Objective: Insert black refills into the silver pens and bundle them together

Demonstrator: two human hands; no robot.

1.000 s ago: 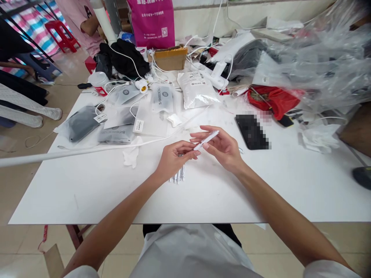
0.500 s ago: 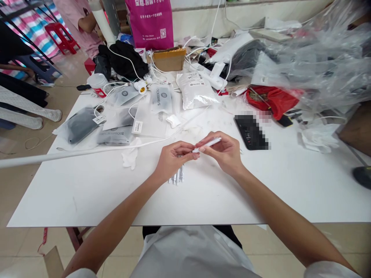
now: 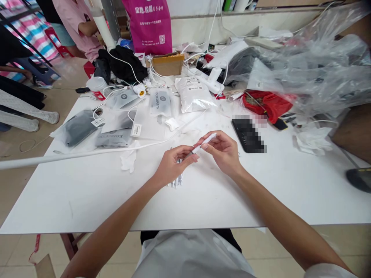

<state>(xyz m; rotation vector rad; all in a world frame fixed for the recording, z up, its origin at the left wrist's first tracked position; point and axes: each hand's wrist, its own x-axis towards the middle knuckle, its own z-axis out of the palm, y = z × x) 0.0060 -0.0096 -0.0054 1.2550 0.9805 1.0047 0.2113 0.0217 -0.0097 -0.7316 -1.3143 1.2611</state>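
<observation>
Between my two hands, over the white table [image 3: 220, 200], is a slim white pen [image 3: 206, 142], tilted with its right end higher. My left hand [image 3: 173, 164] pinches the lower end between thumb and fingers, where a greyish section shows. The upper part is gripped by my right hand [image 3: 225, 153], thumb pressed on top and fingers curled behind. Several similar white pens [image 3: 177, 181] lie together on the table below my left hand, which partly hides them.
A dark phone-like slab [image 3: 247, 135], partly pixelated, lies right of my hands. Packaged pouches [image 3: 78, 127], a white cable [image 3: 87, 155] and crumpled tissue [image 3: 128, 160] are to the left. A stuffed plastic bag [image 3: 194, 94], red bag [image 3: 268, 104] and clear plastic sheeting [image 3: 313, 73] fill the back.
The pen has turned to a steeper tilt, and more of its lower end shows by my left fingers. Both hands keep hold of it. The camera view has shifted slightly.
</observation>
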